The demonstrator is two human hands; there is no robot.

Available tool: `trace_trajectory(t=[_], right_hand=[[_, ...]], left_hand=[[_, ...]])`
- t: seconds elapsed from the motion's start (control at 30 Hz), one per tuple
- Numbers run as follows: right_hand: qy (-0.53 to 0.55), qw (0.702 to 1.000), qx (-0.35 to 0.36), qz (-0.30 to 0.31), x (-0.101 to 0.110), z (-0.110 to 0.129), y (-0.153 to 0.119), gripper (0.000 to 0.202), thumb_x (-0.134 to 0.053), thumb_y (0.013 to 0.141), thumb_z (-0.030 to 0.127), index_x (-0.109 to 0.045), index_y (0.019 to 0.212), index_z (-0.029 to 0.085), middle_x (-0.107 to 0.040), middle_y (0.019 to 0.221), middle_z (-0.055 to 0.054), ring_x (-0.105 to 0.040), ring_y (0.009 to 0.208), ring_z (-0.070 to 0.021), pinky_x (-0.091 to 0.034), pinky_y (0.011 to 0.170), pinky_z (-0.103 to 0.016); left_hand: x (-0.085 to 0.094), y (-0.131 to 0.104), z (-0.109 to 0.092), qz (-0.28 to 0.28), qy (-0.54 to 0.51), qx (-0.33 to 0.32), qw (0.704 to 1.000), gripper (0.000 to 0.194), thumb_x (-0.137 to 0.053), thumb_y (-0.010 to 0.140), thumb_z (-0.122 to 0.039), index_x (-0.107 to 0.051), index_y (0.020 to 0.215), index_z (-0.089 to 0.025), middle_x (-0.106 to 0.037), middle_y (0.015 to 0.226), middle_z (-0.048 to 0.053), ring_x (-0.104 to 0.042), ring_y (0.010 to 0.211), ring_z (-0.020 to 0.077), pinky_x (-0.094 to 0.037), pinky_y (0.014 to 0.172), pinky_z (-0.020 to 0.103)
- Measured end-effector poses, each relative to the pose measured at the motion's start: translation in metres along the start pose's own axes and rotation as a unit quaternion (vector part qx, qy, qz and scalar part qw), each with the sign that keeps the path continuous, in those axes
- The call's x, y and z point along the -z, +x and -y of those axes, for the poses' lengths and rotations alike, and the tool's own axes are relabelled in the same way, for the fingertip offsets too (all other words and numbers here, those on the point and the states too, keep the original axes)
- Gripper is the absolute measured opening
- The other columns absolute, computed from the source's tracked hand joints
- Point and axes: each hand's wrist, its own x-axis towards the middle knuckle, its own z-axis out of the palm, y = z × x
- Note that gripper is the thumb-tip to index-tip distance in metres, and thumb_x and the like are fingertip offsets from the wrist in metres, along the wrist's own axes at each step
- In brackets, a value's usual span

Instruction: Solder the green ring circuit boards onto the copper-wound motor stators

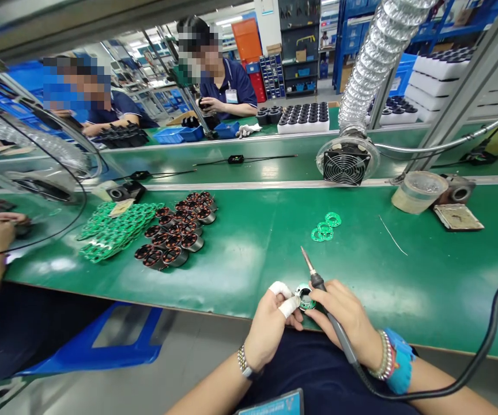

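A small ring-shaped part (308,306) is held at the near edge of the green desk (249,253). It is pinched by the fingers of the left hand (270,325), on which white wrappings are worn, and is touched by the right hand (346,314), in which a soldering iron (339,331) is gripped, its tip directed toward the far edge. Beyond, loose green rings (325,229) are laid between both edges.

One soldering iron (317,280), one wristwatch (243,363); three loose rings (329,225)
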Motion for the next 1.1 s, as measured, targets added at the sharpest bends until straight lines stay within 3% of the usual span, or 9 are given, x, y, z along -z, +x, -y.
trace_trajectory(t=[0.1, 0.2, 0.27, 0.37, 0.53, 0.63, 0.73, 0.87, 1.1], right_hand=[[0.006, 1.000, 0.004, 0.005, -0.001, -0.001, 0.000, 0.015, -0.049, 0.088, 0.021, -0.055, 0.101, 0.017, -0.058, 0.081, -0.008, -0.051, 0.073, -0.0195, -0.045, 0.064, -0.033], [0.019, 1.000, -0.003, 0.011, 0.000, -0.002, 0.000, 0.016, -0.051, 0.087, 0.019, -0.054, 0.103, 0.017, -0.059, 0.085, -0.009, -0.052, 0.076, -0.0206, -0.046, 0.066, -0.035], [0.037, 0.999, -0.017, 0.016, 0.001, -0.003, 0.000, 0.020, -0.053, 0.085, 0.019, -0.053, 0.105, 0.018, -0.059, 0.089, -0.010, -0.053, 0.079, -0.0214, -0.048, 0.069, -0.036], [0.088, 0.995, -0.048, 0.021, 0.006, -0.004, -0.001, 0.028, -0.059, 0.082, 0.021, -0.052, 0.110, 0.020, -0.060, 0.096, -0.009, -0.056, 0.084, -0.0212, -0.050, 0.074, -0.035], [0.090, 0.994, -0.056, -0.035, 0.020, -0.011, 0.007, 0.029, -0.057, 0.082, 0.019, -0.050, 0.110, 0.020, -0.061, 0.106, -0.010, -0.059, 0.095, -0.0218, -0.050, 0.082, -0.035], [0.037, 0.995, -0.057, -0.080, 0.034, -0.025, 0.015, 0.025, -0.055, 0.083, 0.020, -0.049, 0.108, 0.020, -0.062, 0.110, -0.011, -0.059, 0.099, -0.0217, -0.050, 0.084, -0.035], [-0.018, 0.991, -0.080, -0.104, 0.052, -0.045, 0.021, 0.024, -0.054, 0.084, 0.023, -0.050, 0.107, 0.020, -0.062, 0.109, -0.009, -0.061, 0.096, -0.0206, -0.051, 0.084, -0.033], [-0.086, 0.983, -0.104, -0.126, 0.068, -0.075, 0.026, 0.026, -0.054, 0.084, 0.028, -0.050, 0.108, 0.021, -0.063, 0.110, -0.008, -0.064, 0.090, -0.0193, -0.053, 0.080, -0.031], [-0.120, 0.984, -0.062, -0.119, 0.062, -0.104, 0.020, 0.029, -0.054, 0.083, 0.027, -0.049, 0.111, 0.020, -0.064, 0.111, -0.008, -0.063, 0.097, -0.0215, -0.054, 0.081, -0.028]], left_hand=[[-0.003, -0.001, 0.002, -0.002, -0.081, 0.000, 0.997, 0.024, -0.064, 0.070, -0.025, -0.044, 0.083, -0.019, -0.049, 0.060, -0.007, -0.052, 0.046, 0.0084, -0.047, 0.044, 0.022], [0.004, -0.001, -0.001, 0.042, -0.084, 0.035, 0.995, 0.029, -0.061, 0.074, -0.026, -0.044, 0.098, -0.019, -0.048, 0.067, -0.006, -0.055, 0.052, 0.0099, -0.050, 0.050, 0.026], [0.013, -0.002, -0.005, 0.046, -0.046, 0.026, 0.998, 0.033, -0.055, 0.079, -0.032, -0.042, 0.107, -0.020, -0.049, 0.074, -0.003, -0.056, 0.059, 0.0109, -0.051, 0.056, 0.028], [0.023, -0.003, -0.010, 0.034, 0.096, -0.055, 0.993, 0.042, -0.056, 0.079, -0.034, -0.039, 0.116, -0.021, -0.049, 0.090, 0.002, -0.055, 0.067, 0.0106, -0.049, 0.060, 0.026], [0.018, 0.004, -0.013, 0.096, 0.401, -0.163, 0.896, 0.076, -0.072, 0.063, -0.029, -0.035, 0.128, -0.023, -0.049, 0.114, 0.010, -0.052, 0.065, 0.0124, -0.047, 0.063, 0.030], [0.009, 0.012, -0.016, 0.114, 0.474, -0.194, 0.851, 0.060, -0.072, 0.061, -0.028, -0.049, 0.116, -0.020, -0.056, 0.106, 0.009, -0.056, 0.080, 0.0208, -0.046, 0.075, 0.035], [0.007, 0.028, -0.025, 0.134, 0.502, -0.186, 0.834, 0.044, -0.073, 0.060, -0.031, -0.057, 0.100, -0.019, -0.062, 0.094, 0.006, -0.058, 0.084, 0.0232, -0.046, 0.076, 0.033], [0.013, 0.086, -0.058, 0.083, 0.512, -0.193, 0.833, 0.040, -0.073, 0.060, -0.034, -0.059, 0.094, -0.019, -0.065, 0.089, 0.003, -0.061, 0.081, 0.0200, -0.046, 0.074, 0.028], [0.005, 0.279, -0.156, -0.102, 0.552, -0.194, 0.804, 0.039, -0.073, 0.061, -0.031, -0.059, 0.094, -0.015, -0.067, 0.091, 0.009, -0.062, 0.086, 0.0237, -0.046, 0.076, 0.030]])
